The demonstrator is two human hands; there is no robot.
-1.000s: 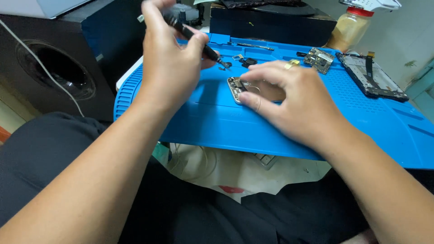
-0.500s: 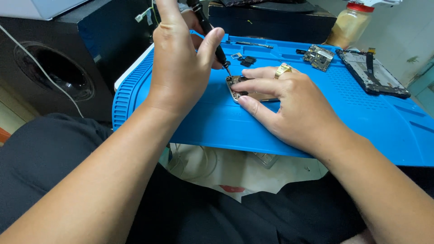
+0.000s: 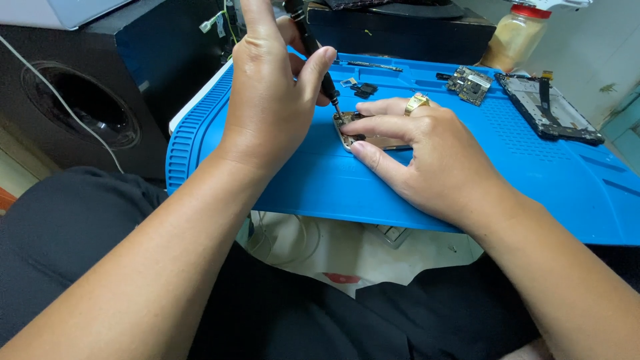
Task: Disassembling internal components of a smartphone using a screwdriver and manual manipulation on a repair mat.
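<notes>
Fingers of your right hand (image 3: 437, 157) cover most of the small phone part (image 3: 353, 130), pinning it flat on the blue mat (image 3: 320, 180), so you cannot tell its long axis. Your left hand (image 3: 270, 100) is clamped on a black screwdriver (image 3: 313, 50), top cut off, tip slanting down-right onto the part. An amber jar (image 3: 515, 37) with a red lid stands behind the mat.

A blue ribbed work mat (image 3: 320, 180) covered the bench, its near edge overhanging the person's lap. Near the middle of the mat lay a small opened phone part (image 3: 353, 130), with two tiny dark components (image 3: 363, 89) and a thin dark strip (image 3: 373, 65) toward the far edge. Toward the far right corner lay a small circuit board (image 3: 470, 83) and, just beside it, a stripped phone frame (image 3: 550, 107).
</notes>
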